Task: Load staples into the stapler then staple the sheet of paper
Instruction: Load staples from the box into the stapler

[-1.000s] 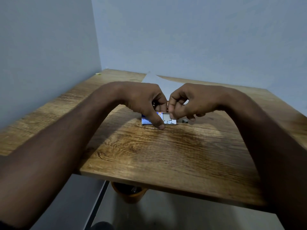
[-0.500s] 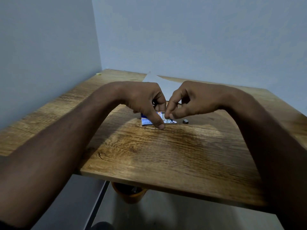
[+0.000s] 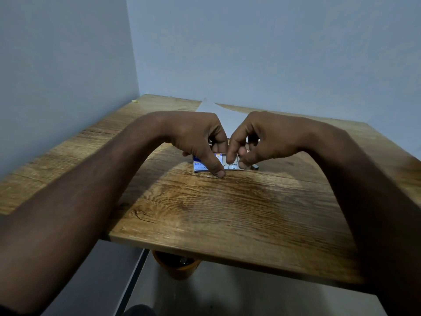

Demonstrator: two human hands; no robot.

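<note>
I've got the staple box [image 3: 206, 164] flat on the wooden table [image 3: 205, 213], and everything else I'll place off that box. My left hand [image 3: 198, 137] is clamped on it, thumb pressed down at its near edge. My right hand [image 3: 252, 139] is right beside it, fingertips dipping into the box's open tray end, pinched together over the staples [image 3: 231, 165]. Whether they've actually caught a strip, I cannot tell; the fingers hide it.

Just right of the box sits a small dark piece [image 3: 255, 167], too small to name. Behind the box, partly hidden by both hands, lies the sheet of paper [image 3: 211, 109]. The stapler I can't pick out; it may be behind my hands.

The box's long axis runs left to right across my view, open end pointing right.

Handling, as I judge it: the box is light card and would skid if I let go, hence the pinning thumb. A staple strip is stiff but brittle and snaps into short bits. Best taken by its long sides, lifted level, not by one end. The loose glinting bits in the tray suggest some have already broken.
</note>
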